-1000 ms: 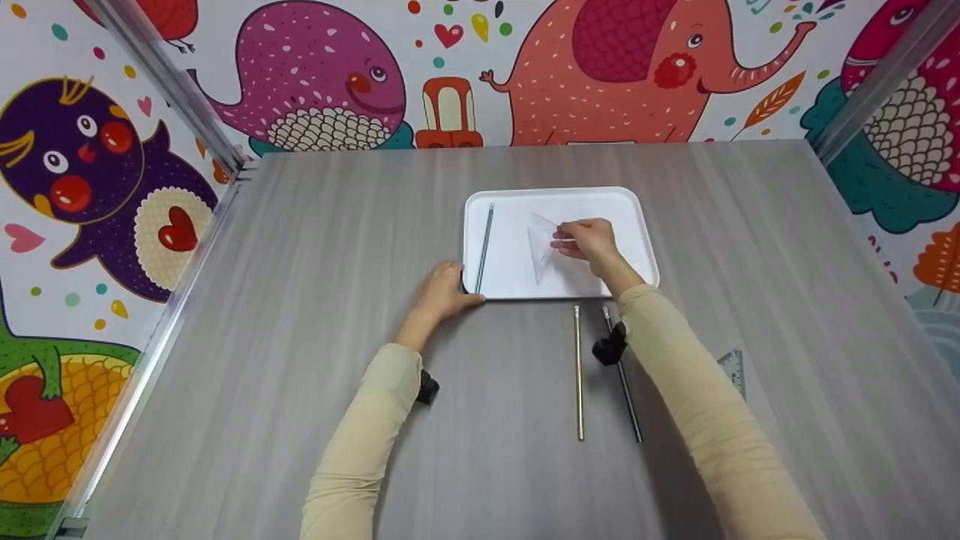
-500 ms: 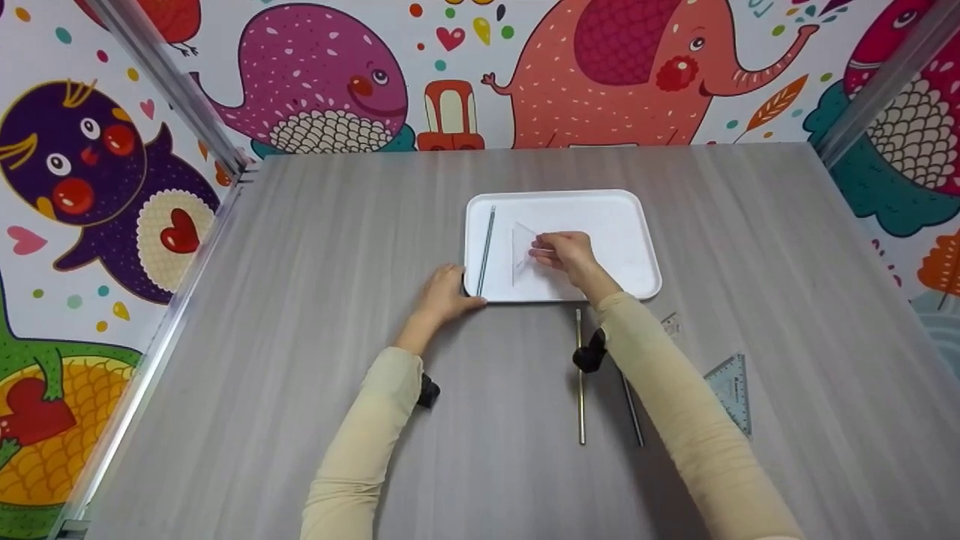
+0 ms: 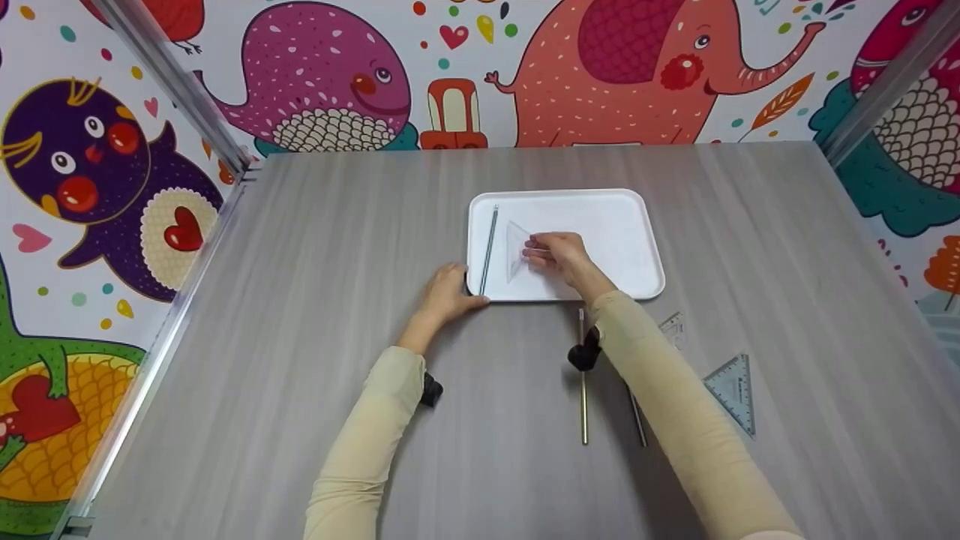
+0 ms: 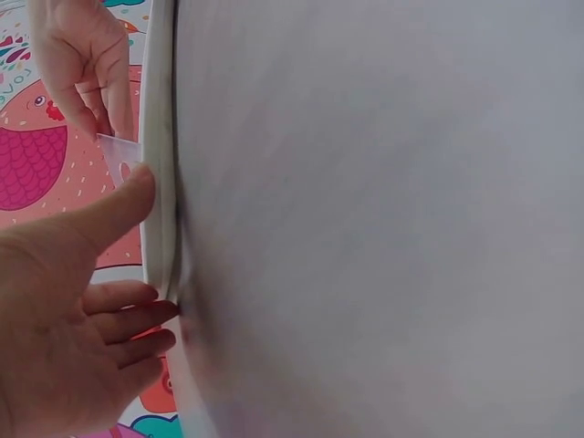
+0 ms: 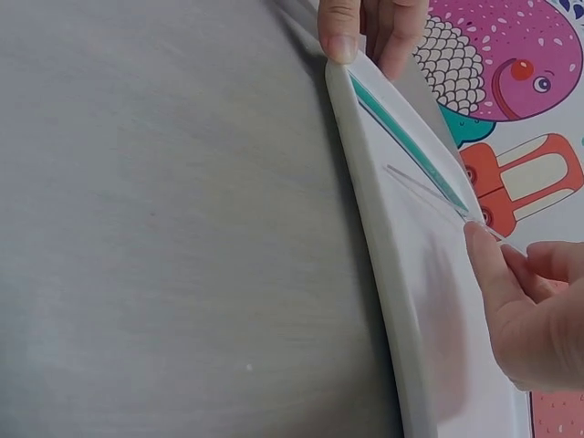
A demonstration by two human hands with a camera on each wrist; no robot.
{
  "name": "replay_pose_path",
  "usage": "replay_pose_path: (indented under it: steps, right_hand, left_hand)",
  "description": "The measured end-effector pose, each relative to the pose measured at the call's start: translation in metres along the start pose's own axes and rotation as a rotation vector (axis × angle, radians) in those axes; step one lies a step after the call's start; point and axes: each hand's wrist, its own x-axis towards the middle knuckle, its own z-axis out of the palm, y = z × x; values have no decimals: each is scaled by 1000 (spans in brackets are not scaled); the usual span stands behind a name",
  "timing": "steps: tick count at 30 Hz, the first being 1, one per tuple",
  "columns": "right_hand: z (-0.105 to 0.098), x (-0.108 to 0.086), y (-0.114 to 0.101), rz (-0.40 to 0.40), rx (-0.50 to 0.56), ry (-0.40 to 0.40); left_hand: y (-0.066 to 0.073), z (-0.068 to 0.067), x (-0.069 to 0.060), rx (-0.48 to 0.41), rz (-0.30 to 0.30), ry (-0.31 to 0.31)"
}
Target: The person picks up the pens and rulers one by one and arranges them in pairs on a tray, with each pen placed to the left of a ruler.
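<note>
– We've got the white tray (image 3: 619,232) just right of the left hand (image 3: 448,294), which grips its corner!
– And we see the right hand (image 3: 561,256) pinching a clear set square (image 3: 514,253) over it, teal pencil (image 3: 489,250) left of those fingertips!

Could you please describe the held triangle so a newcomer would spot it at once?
On the grey table sits a white tray. Over the tray's left half, the right hand pinches a thin, clear triangle. Unlike the bluish triangle lying on the table, it is held in a hand.
</note>
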Motion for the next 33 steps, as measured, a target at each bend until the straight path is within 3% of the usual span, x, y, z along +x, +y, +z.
replay_pose_path:
  steps: [7, 13, 33]
  right_hand:
    - [4, 3, 1, 19, 9, 9]
    - [9, 7, 4, -21, -29, 8]
    - [14, 1, 11, -223, -342, 22]
  left_hand:
    - [1, -1, 0, -18, -10, -1]
    - [1, -1, 0, -9, -1, -2]
    - [1, -1, 0, -7, 10, -9]
